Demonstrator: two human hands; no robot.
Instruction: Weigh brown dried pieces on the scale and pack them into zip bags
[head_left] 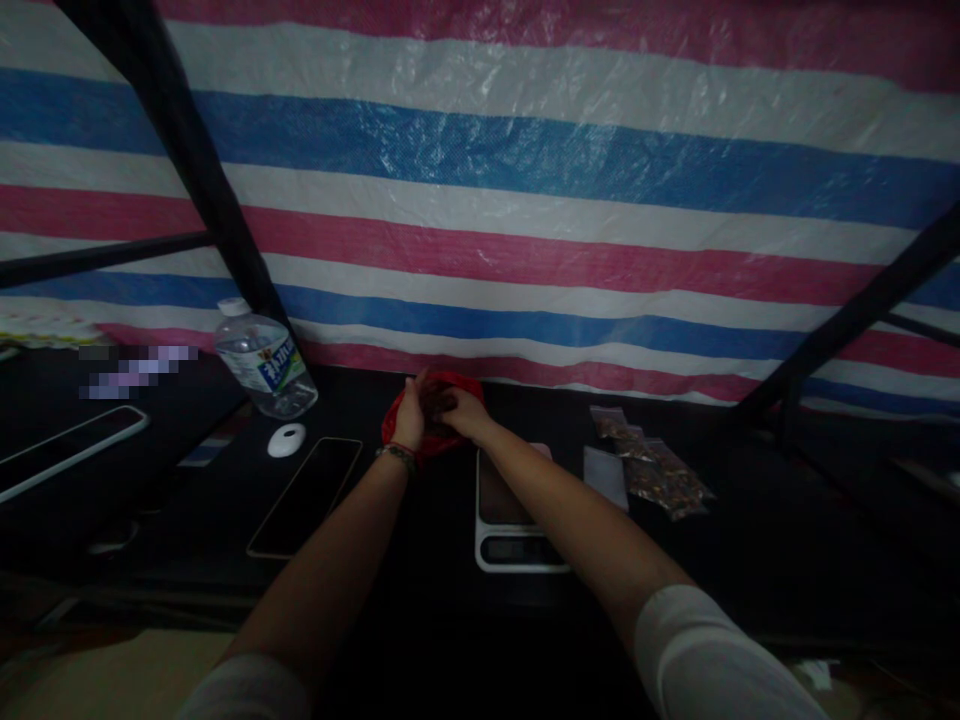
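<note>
A red plastic bag point(468, 385) stands on the black tabletop with its mouth spread, close to the striped sheet. My left hand point(409, 415) grips the bag's left side, thumb upward and the other fingers partly hidden. From the right, my right hand point(465, 414) reaches into the mouth, its bent fingertips among dark brown bits point(435, 400); dim light hides what they hold. Under my right forearm lies a kitchen scale point(501, 500) with a white frame. Further right are a pale flat packet point(604, 477) and several clear zip bags point(667, 480) filled with brown bits.
A clear plastic bottle point(268, 365), a white oval object point(286, 440) and a dark phone point(307, 498) are left of my hands. Another white-edged device point(75, 450) lies far left. Black metal bars point(187, 150) slant down at both sides before the striped sheet point(525, 200).
</note>
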